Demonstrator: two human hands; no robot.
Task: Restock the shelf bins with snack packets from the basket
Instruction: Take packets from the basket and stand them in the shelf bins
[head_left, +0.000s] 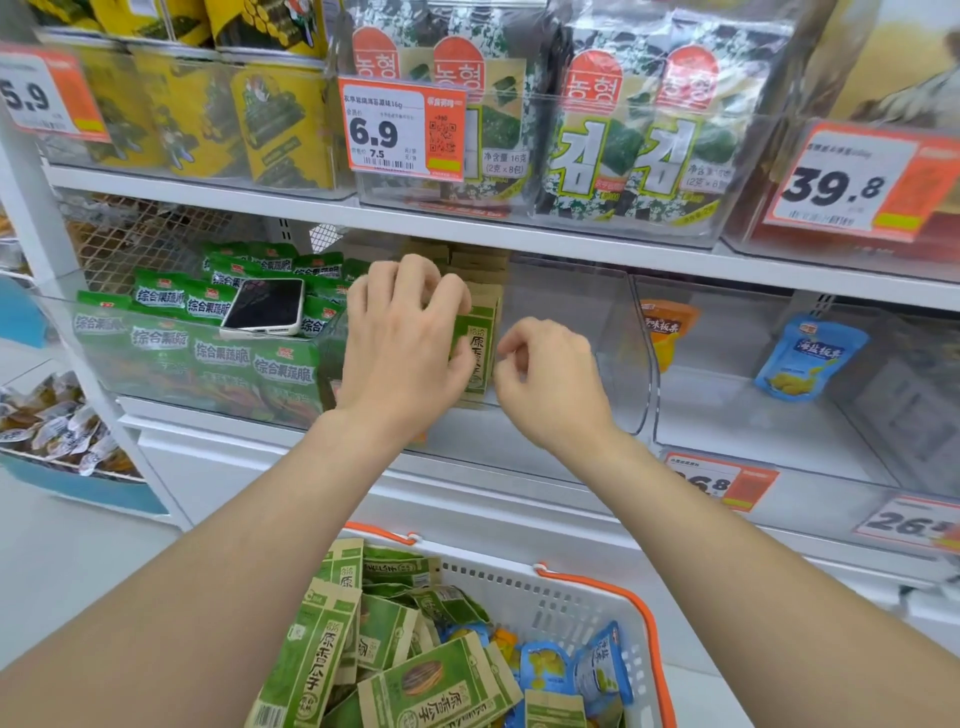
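A white basket (587, 592) with orange handles sits low in the middle, full of green-and-tan snack packets (441, 686) and a few blue ones. My left hand (400, 348) grips an upright green-and-tan packet (478, 353) inside the middle clear shelf bin (623, 338), in front of a row of similar tan packets. My right hand (550, 379) hovers just right of that packet with its fingers curled and nothing in them.
The left bin holds several green packets with a phone (265, 306) lying on top. The right bin (883, 426) holds one orange and one blue pouch. Seaweed packs and price tags fill the shelf above. A side rack of wrapped snacks (52, 421) stands at far left.
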